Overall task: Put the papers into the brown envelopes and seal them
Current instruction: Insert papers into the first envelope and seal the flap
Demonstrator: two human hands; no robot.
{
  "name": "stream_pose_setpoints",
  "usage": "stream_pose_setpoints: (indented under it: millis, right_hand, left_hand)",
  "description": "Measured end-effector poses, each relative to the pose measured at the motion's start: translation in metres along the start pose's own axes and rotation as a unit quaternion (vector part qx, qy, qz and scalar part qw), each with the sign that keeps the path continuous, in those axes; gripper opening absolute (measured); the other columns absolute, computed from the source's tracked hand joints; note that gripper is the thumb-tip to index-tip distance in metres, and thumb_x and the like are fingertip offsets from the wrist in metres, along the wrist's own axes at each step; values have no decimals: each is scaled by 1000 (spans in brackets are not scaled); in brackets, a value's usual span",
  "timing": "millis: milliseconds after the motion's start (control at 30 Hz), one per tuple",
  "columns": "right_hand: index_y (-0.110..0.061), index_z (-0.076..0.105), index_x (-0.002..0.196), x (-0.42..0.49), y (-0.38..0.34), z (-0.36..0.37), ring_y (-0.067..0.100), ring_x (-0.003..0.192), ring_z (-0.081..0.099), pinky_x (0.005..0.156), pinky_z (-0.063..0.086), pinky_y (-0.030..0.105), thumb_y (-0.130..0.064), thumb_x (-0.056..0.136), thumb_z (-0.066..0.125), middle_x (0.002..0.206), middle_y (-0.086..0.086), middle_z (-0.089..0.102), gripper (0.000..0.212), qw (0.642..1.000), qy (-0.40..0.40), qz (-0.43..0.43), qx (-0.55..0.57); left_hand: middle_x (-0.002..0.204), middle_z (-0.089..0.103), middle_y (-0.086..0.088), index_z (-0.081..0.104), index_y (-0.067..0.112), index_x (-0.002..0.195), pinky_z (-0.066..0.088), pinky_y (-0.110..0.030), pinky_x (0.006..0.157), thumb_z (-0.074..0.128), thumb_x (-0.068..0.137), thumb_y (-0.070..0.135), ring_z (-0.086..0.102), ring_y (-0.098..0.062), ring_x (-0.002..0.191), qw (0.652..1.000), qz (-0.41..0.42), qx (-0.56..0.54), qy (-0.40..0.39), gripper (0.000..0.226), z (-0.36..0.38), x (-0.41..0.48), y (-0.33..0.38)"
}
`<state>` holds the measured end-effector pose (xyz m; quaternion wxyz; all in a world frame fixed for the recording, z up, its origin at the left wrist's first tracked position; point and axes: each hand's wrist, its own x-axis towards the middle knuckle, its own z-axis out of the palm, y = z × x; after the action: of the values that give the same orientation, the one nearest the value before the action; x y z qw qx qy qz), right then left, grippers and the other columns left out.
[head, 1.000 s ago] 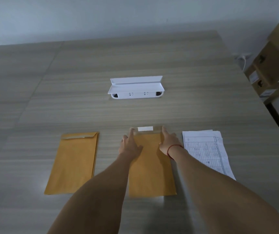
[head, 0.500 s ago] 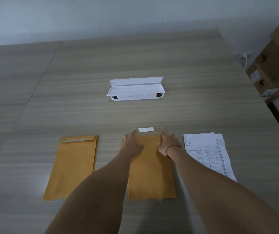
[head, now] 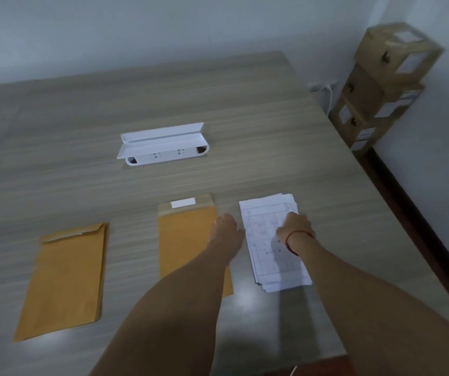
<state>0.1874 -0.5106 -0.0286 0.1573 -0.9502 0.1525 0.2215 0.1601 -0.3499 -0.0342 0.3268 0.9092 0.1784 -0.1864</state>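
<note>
Wood-grain table [head: 245,118] against a grey wall carries two brown envelopes and one stack of papers [head: 265,256]. The left envelope [head: 63,280] lies flap-closed and well apart from both hands. The middle envelope [head: 185,240] lies flap-open with one white strip showing. The left hand [head: 226,229] sits at its right edge; blur hides its fingers. The right hand [head: 295,226] rests on the papers, fingers bent down; whether they grip cannot be told. One white socket box [head: 163,147] stands farther back. Three cardboard boxes [head: 388,85] are stacked beside the table.
</note>
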Motion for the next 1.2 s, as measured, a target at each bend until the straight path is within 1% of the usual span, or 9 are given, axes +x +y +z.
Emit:
stream_pose_setpoints:
  millis: [167,333,433,533,600,733,933,1067,1200]
  right_hand:
    - [-9,55,119,-2,29,1,28,113,56,93,52,39,-23,83,68,125,13,51,40,998,17,53,38]
    - [-8,53,120,-6,39,4,29,112,56,92,53,39,-22,80,74,124,12,53,47,993,20,79,88]
    - [-7,56,118,-6,39,3,30,110,59,89,54,40,-24,75,79,122,11,57,52,983,25,103,148]
    - [-9,65,109,-1,38,3,30,100,65,85,57,41,-24,71,79,110,10,68,42,975,-13,105,196]
    - [-10,66,106,-3,35,4,29,101,65,85,57,40,-23,72,78,111,10,67,39,975,-16,109,191]
    - [-10,54,122,-9,30,9,29,116,54,94,51,40,-23,79,75,127,13,50,49,982,34,110,147]
    - [-8,48,122,-9,32,11,31,110,60,93,52,42,-23,74,78,121,12,61,58,975,7,115,192]
    - [-8,55,118,-11,35,10,29,110,62,91,46,35,-24,84,70,119,9,64,40,978,-8,106,182]
    - [-6,48,124,-15,28,12,33,110,61,95,50,41,-10,91,59,122,14,61,35,966,28,85,242]
  left_hand:
    - [123,54,-7,48,8,125,47,-31,81,72,81,37,54,-23,115,999,-15,-38,-10,57,27,-7,20]
    - [120,53,-7,40,8,125,46,-25,72,79,76,26,52,-17,96,997,-42,-61,7,65,38,-12,29]
    - [120,50,-8,39,8,125,47,-25,75,80,76,22,49,-17,93,996,-51,-73,8,65,40,-12,28]
    - [123,50,-10,38,8,124,53,-30,81,82,74,20,56,-23,104,994,-57,-90,6,67,40,-11,28]
    - [127,49,-11,37,8,126,53,-34,87,82,74,21,56,-26,111,994,-59,-93,5,70,41,-11,28]
    - [129,47,-11,36,9,127,52,-35,91,82,74,23,55,-27,114,994,-64,-90,9,71,43,-10,28]
    - [128,47,-11,38,9,128,51,-36,93,81,74,23,53,-26,114,994,-62,-85,9,71,45,-9,25]
    - [126,47,-10,39,9,125,52,-33,87,82,73,21,54,-25,110,994,-62,-88,6,68,45,-10,24]
    - [121,51,-9,40,7,123,52,-32,81,82,74,22,57,-24,108,993,-66,-93,9,66,45,-13,26]
